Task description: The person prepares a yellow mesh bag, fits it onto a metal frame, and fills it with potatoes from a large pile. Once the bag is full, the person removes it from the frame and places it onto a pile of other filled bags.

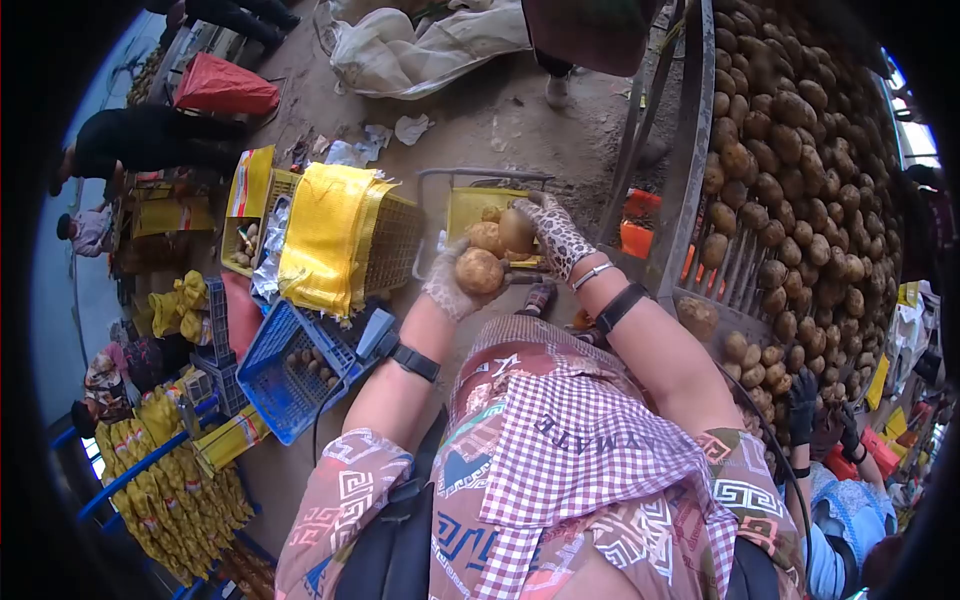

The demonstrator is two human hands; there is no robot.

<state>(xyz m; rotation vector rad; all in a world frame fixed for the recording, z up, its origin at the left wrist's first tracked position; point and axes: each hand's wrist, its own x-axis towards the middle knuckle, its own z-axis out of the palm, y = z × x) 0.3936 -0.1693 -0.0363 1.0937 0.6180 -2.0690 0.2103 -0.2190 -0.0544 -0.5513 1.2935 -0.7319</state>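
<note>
In the middle of the head view, my left hand [453, 284], in a thin patterned glove, has its fingers round a potato [480, 271]. My right hand [550, 232], in a leopard-print glove, grips a darker potato [515, 231]. Between the two hands a further potato [486, 237] shows; which hand bears it, I cannot tell. Under the hands a yellow bag [466, 212] hangs open from a metal frame [485, 171], and a small potato [491, 213] is visible at it.
Many potatoes [790, 140] cover a slatted metal table [690, 150] at right, where a co-worker's dark-gloved hand [803, 392] reaches in. At left stand a crate with yellow sacks [325, 240] and a blue crate [290, 372]. White sacking [400, 50] lies on the ground.
</note>
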